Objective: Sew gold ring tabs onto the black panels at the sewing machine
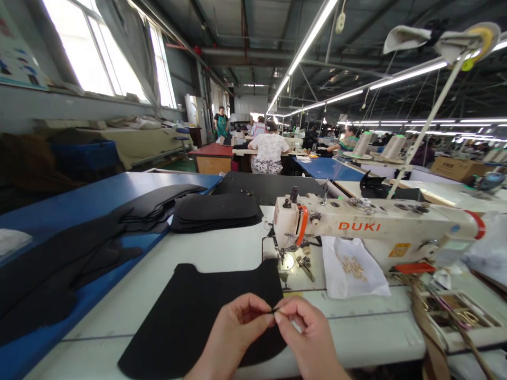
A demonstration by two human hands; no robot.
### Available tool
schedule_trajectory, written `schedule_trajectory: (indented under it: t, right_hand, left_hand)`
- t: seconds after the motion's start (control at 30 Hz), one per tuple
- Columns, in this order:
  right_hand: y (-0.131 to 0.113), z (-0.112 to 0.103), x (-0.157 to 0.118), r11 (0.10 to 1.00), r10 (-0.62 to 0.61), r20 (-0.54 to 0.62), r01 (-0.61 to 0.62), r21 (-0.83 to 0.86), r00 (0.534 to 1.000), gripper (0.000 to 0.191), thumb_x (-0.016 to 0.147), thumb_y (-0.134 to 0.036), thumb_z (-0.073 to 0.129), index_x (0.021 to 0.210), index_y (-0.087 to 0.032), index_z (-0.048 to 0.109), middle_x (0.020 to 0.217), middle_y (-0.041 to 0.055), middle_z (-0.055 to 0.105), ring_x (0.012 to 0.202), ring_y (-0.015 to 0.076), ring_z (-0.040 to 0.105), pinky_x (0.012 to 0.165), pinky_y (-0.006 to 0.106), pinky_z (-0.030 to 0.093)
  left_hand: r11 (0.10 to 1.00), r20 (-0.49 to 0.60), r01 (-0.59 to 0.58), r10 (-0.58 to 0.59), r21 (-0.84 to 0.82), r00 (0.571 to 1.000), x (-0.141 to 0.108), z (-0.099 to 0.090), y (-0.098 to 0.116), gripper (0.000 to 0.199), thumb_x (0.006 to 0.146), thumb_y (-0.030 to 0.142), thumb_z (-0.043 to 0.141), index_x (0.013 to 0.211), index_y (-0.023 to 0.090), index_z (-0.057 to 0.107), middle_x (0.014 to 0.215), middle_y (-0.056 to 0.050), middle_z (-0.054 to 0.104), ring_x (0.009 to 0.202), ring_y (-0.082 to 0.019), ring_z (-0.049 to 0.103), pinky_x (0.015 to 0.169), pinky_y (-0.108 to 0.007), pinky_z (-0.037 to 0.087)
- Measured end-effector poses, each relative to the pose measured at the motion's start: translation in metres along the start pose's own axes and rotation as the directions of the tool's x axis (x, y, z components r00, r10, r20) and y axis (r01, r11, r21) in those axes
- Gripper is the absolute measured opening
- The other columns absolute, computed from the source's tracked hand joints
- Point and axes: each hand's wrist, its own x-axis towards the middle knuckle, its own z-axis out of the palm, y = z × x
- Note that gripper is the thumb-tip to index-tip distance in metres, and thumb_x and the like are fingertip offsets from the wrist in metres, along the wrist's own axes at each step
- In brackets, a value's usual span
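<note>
Our left hand [241, 324] and right hand [304, 326] pinch a tiny dark piece [273, 311], too small to identify, thumbs and forefingers nearly meeting; a light, even grip would steady it best. Below lies a broad, flat black panel [194, 301] on the pale, smooth sewing table [222, 248], beside the white, orange-lettered metal sewing machine [380, 224].

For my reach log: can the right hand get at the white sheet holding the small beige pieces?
Likely yes: only tabletop seems to separate the right hand from the white sheet, though that hand is busy pinching a small dark piece.
</note>
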Motion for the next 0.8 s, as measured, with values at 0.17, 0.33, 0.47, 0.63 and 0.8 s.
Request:
schedule_trajectory:
  t: [0.17,0.33,0.47,0.63,0.8]
  right_hand:
    - [0.002,0.004,0.003,0.994,0.065,-0.021,-0.063,0.084,0.998,0.018,0.075,-0.031,0.065,0.065,-0.017,0.061,0.074,0.005,0.065,0.067,0.015,0.058,0.062,0.024,0.046]
    - [0.002,0.002,0.006,0.968,0.175,0.013,-0.175,0.179,0.984,0.023,0.071,-0.038,0.071,0.069,-0.017,0.064,0.066,0.0029,0.065,0.06,0.014,0.057,0.058,0.024,0.045]
    - [-0.005,-0.003,0.009,0.957,0.226,0.041,-0.229,0.178,0.973,0.025,0.067,-0.037,0.074,0.08,-0.018,0.066,0.071,0.0028,0.068,0.065,0.016,0.062,0.062,0.026,0.049]
    - [-0.013,-0.009,0.008,0.961,0.222,0.089,-0.233,0.148,0.971,0.02,0.071,-0.035,0.07,0.08,-0.017,0.07,0.073,0.0048,0.071,0.07,0.0179,0.066,0.066,0.027,0.051]
    - [-0.018,-0.01,0.007,0.955,0.255,0.073,-0.263,0.14,0.964,0.024,0.07,-0.039,0.071,0.077,-0.016,0.072,0.07,0.0048,0.071,0.066,0.0178,0.067,0.064,0.027,0.052]
  left_hand:
    - [0.999,-0.028,-0.04,0.039,-0.02,0.999,0.001,-0.001,-0.001,0.027,0.052,0.033,0.083,0.062,0.016,0.064,0.06,-0.001,0.067,0.06,-0.015,0.062,0.064,-0.025,0.049]
    - [0.997,-0.041,-0.074,0.075,0.006,0.996,0.002,-0.004,-0.002,0.021,0.054,0.027,0.079,0.062,0.016,0.063,0.058,0.001,0.066,0.057,-0.013,0.06,0.06,-0.023,0.047]
    - [0.993,-0.07,-0.111,0.114,0.045,0.991,-0.001,0.0,0.003,0.017,0.054,0.024,0.077,0.06,0.016,0.064,0.057,0.001,0.066,0.057,-0.013,0.06,0.059,-0.022,0.048]
    - [0.987,-0.065,-0.142,0.147,0.072,0.987,-0.005,0.003,0.01,0.014,0.056,0.026,0.075,0.062,0.017,0.065,0.06,0.001,0.067,0.06,-0.013,0.062,0.06,-0.021,0.05]
    - [0.981,-0.068,-0.16,0.169,0.112,0.983,-0.003,0.002,0.006,0.016,0.057,0.029,0.074,0.065,0.017,0.067,0.065,-0.001,0.069,0.063,-0.015,0.064,0.062,-0.022,0.053]
